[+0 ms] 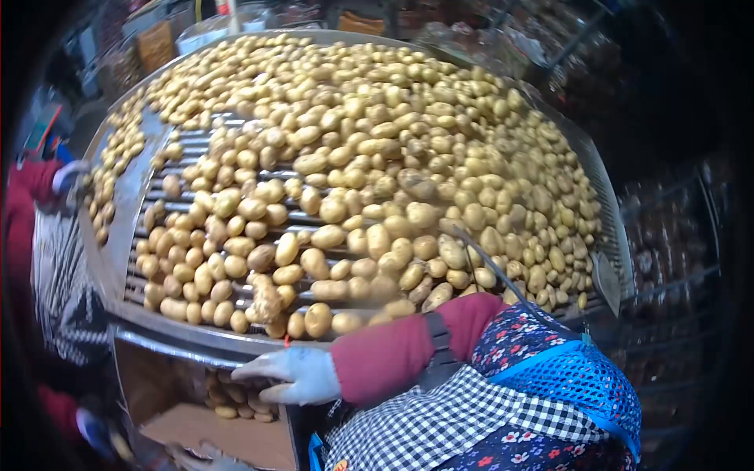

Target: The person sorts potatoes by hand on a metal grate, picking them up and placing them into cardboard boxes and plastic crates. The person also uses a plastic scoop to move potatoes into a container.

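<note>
A gloved hand in a maroon sleeve, my right hand (294,375), is over the right side of a cardboard box (212,430), its fingers stretched out to the left and nothing visibly held. Several potatoes (236,396) lie inside the box, partly hidden by that hand. At the bottom edge, my left hand (208,461), also gloved, is beside the box flap with its fingers apart; the frame cuts it off. Just above the box, many potatoes (369,157) cover a slatted metal sorting table (188,334).
A co-worker's sleeve (31,184) and gloved hand (71,182) are at the table's left side, with another gloved hand (98,432) lower down. A dark cord (499,267) crosses above the potatoes. A grey plate (606,282) sits at the right rim. Bags (157,47) stand behind.
</note>
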{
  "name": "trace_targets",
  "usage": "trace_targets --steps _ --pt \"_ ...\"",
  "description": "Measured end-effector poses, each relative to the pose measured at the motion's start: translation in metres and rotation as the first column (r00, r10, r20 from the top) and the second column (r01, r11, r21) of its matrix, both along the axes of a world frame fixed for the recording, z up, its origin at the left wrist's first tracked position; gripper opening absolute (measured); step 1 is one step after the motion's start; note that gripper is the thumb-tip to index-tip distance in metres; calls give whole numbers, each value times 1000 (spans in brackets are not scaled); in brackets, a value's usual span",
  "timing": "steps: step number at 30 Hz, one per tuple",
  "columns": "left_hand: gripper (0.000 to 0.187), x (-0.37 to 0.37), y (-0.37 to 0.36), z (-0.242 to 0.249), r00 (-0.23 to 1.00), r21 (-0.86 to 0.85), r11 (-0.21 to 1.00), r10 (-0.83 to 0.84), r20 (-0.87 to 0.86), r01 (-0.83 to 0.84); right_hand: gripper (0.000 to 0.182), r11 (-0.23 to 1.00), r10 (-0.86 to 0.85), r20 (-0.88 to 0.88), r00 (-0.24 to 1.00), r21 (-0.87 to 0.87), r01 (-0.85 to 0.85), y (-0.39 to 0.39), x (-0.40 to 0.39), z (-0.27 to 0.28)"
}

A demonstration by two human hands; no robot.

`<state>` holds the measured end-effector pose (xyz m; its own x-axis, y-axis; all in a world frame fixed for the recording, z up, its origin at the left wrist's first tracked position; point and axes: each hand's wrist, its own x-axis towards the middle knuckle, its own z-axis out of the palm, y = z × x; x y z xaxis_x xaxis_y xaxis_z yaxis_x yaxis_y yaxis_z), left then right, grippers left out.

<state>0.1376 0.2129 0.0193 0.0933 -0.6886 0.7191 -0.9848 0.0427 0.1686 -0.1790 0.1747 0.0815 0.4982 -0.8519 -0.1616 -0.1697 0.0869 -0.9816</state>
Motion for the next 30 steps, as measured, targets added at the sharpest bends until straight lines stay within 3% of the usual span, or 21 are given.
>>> trace_targets --steps 1,2,4,6,7,8,10,11,12,14,15,17,18,20,21,22,23,24,27,28,30 --pt "46 -36 -15 15 951 138 978 -114 -289 159 52 996 -64 -25 998 -57 62 5 -19 5" --pt "53 -77 -33 33 810 229 909 -169 -561 348 51 995 -95 -91 991 34 98 7 -45 21" --pt "63 -118 -62 -3 516 47 681 -505 -693 730 49 931 -359 -175 917 -136 339 18 -97 20" --pt "68 -164 -83 14 586 288 514 -748 -311 808 50 735 -677 -273 683 -220 641 23 -160 14" --pt "70 -186 -88 17 543 329 453 -793 -277 829 51 599 -795 -297 528 -256 759 26 -191 11" --pt "72 -205 -91 17 500 374 395 -831 -245 839 53 498 -866 -353 354 -549 671 27 -225 8" --pt "70 -229 -102 13 479 471 341 -852 -211 813 60 515 -837 -532 128 -685 515 19 -272 7" --pt "70 -232 -109 10 505 493 358 -838 -205 793 62 568 -792 -600 112 -657 496 9 -287 -1" --pt "70 -233 -113 10 533 523 370 -822 -200 768 67 673 -652 -744 146 -479 563 -3 -296 -2" --pt "69 -230 -128 14 554 540 378 -806 -208 752 67 760 -508 -861 24 -435 483 -26 -298 -5" --pt "68 -228 -135 18 624 548 488 -777 -82 679 67 764 -507 -861 42 -426 484 -33 -306 -12" --pt "67 -226 -151 17 686 522 603 -726 47 603 52 543 -792 -542 282 -414 730 -36 -321 -29" --pt "67 -232 -158 16 693 450 648 -716 84 615 52 420 -907 -131 400 -355 835 -32 -311 -28" --pt "64 -261 -151 38 514 438 392 -833 -206 809 57 437 -899 11 437 -11 899 -6 -309 5" --pt "62 -284 -150 37 342 315 268 -917 -208 911 57 437 -899 9 437 -14 899 10 -312 6" --pt "59 -309 -147 40 223 286 183 -968 -114 941 57 507 -856 264 445 256 823 27 -316 5" --pt "61 -338 -142 46 182 351 117 -970 -160 929 57 595 -788 500 359 467 655 40 -316 5" --pt "59 -363 -141 44 116 346 44 -975 -190 937 57 593 -787 502 359 455 664 50 -314 8" --pt "45 -424 -142 11 167 521 111 -984 -62 846 56 433 -853 513 96 595 677 78 -297 14" --pt "43 -434 -140 10 181 557 145 -983 -10 818 55 478 -825 560 70 627 616 91 -301 9" --pt "40 -431 -141 12 154 605 68 -984 -91 793 52 524 -793 605 68 622 582 109 -306 -3"
